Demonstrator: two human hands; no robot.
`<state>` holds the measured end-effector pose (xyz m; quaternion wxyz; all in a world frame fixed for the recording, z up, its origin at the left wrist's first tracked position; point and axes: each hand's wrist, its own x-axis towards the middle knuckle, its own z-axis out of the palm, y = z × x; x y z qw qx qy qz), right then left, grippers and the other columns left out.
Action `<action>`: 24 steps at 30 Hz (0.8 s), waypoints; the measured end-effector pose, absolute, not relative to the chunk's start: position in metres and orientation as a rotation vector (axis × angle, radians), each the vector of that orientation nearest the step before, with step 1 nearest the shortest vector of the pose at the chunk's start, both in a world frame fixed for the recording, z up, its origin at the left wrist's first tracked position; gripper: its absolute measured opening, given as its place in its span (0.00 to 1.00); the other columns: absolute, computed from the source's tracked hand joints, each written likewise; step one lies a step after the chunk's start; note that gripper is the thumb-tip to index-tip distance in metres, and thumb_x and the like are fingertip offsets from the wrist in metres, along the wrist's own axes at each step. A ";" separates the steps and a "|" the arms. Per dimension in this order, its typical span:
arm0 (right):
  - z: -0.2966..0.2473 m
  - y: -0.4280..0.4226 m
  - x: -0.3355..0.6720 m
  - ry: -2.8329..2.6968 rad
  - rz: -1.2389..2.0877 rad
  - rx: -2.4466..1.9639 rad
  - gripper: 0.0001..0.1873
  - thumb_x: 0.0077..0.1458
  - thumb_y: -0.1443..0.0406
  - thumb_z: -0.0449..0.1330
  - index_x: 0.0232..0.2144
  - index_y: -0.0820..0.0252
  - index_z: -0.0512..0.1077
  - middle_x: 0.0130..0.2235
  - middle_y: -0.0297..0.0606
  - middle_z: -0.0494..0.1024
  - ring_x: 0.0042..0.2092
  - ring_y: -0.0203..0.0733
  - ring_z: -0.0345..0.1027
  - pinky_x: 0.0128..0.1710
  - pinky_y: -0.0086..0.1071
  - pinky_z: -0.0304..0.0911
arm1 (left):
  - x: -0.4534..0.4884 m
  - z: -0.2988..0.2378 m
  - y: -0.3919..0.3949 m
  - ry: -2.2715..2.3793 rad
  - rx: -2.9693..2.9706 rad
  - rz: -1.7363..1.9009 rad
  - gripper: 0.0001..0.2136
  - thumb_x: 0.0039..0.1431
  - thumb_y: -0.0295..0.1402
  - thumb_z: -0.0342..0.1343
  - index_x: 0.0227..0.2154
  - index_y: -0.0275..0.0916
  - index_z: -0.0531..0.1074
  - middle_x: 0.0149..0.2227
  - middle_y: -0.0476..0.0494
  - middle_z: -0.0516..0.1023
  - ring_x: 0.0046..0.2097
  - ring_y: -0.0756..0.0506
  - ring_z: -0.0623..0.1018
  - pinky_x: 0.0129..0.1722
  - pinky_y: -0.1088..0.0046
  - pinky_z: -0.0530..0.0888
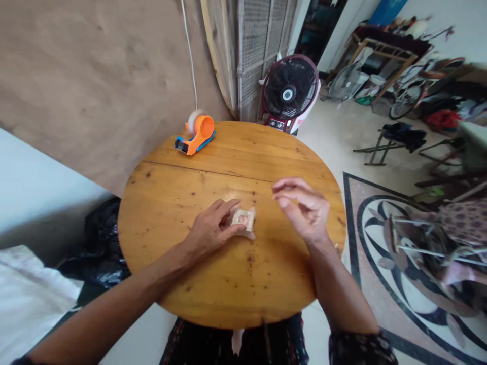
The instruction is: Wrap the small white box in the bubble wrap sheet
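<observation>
On the round wooden table (228, 276), a small whitish block in clear plastic wrap (243, 219) lies with a reddish printed picture facing up. The loose wrap sticks out past its right side. My left hand (215, 223) grips this packet from the left, thumb along the near side and fingers along the far side. To the right, my right hand (304, 208) is raised over the tabletop, apart from the packet. Its fingers are loosely bent, with a gap between them and the thumb, and nothing shows in them.
An orange and blue tape dispenser (200, 134) with a tape roll stands at the table's far left edge. Behind the table is a dark red fan (291, 94). Black plastic bags (101, 248) lie at left. A folding stool (384, 144) and a bicycle (413, 91) are at right.
</observation>
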<state>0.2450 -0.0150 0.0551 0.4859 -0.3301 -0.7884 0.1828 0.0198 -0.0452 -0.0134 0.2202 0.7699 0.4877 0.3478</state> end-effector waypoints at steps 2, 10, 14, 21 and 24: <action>0.050 -0.006 0.249 -1.726 0.454 -0.912 0.07 0.58 0.65 0.56 0.30 0.57 0.73 0.38 0.38 0.75 0.41 0.41 0.71 0.42 0.38 0.65 | 0.020 -0.011 -0.045 1.367 2.174 0.958 0.24 0.58 0.45 0.56 0.55 0.40 0.65 0.36 0.46 0.70 0.34 0.48 0.72 0.36 0.70 0.73; 0.038 -0.002 0.244 -2.334 0.775 -1.183 0.31 0.49 0.49 0.63 0.52 0.57 0.68 0.52 0.44 0.73 0.50 0.49 0.69 0.51 0.44 0.63 | 0.012 -0.002 -0.042 1.118 2.177 0.907 0.37 0.53 0.38 0.60 0.64 0.42 0.50 0.63 0.34 0.56 0.61 0.35 0.63 0.58 0.53 0.65; 0.041 -0.010 0.240 -2.504 0.780 -1.160 0.46 0.44 0.43 0.64 0.60 0.58 0.60 0.59 0.50 0.66 0.58 0.57 0.61 0.55 0.50 0.57 | 0.012 -0.007 -0.042 1.076 2.098 0.852 0.41 0.53 0.34 0.60 0.66 0.44 0.43 0.64 0.34 0.56 0.60 0.35 0.65 0.59 0.52 0.65; 0.038 -0.012 0.233 -2.525 0.825 -1.120 0.40 0.49 0.53 0.64 0.61 0.54 0.56 0.54 0.46 0.71 0.55 0.54 0.64 0.52 0.46 0.58 | 0.017 -0.008 -0.042 1.010 2.140 0.909 0.35 0.56 0.31 0.57 0.65 0.44 0.49 0.57 0.37 0.67 0.57 0.39 0.69 0.56 0.56 0.68; 0.037 -0.013 0.231 -2.501 0.799 -1.154 0.40 0.50 0.56 0.64 0.62 0.56 0.54 0.53 0.46 0.72 0.54 0.53 0.64 0.52 0.46 0.58 | 0.017 -0.009 -0.039 1.006 2.220 0.923 0.27 0.57 0.29 0.56 0.60 0.43 0.60 0.54 0.38 0.69 0.55 0.41 0.70 0.54 0.60 0.70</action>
